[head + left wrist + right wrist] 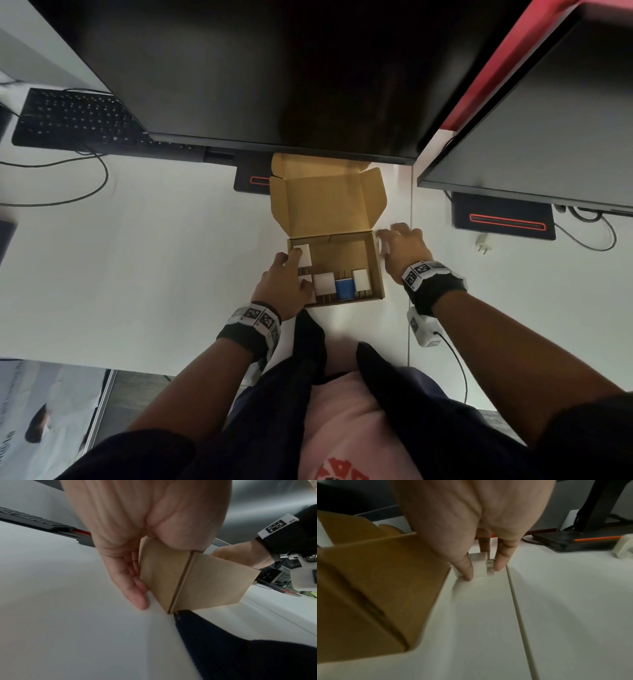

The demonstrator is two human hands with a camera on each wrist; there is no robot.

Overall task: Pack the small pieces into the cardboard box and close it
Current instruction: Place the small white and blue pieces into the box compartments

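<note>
The open cardboard box (377,270) stands on the white desk with its lid (325,205) raised toward the monitor. Inside lie a blue piece (344,288) and several white pieces (323,282). My left hand (286,282) holds the box's left wall (159,574). Its straight fingers (137,588) lie along the outside and the thumb reaches over the rim onto a white piece. My right hand (399,245) is just right of the box (376,581). Thumb and fingers (500,561) pinch a white plug piece (479,568) on the desk.
Two dark monitors hang over the back of the desk, with their stand bases (501,219) behind and right of the box. A black keyboard (75,120) lies far left. Another white plug (483,244) sits at the right. A seam (518,608) splits the desk.
</note>
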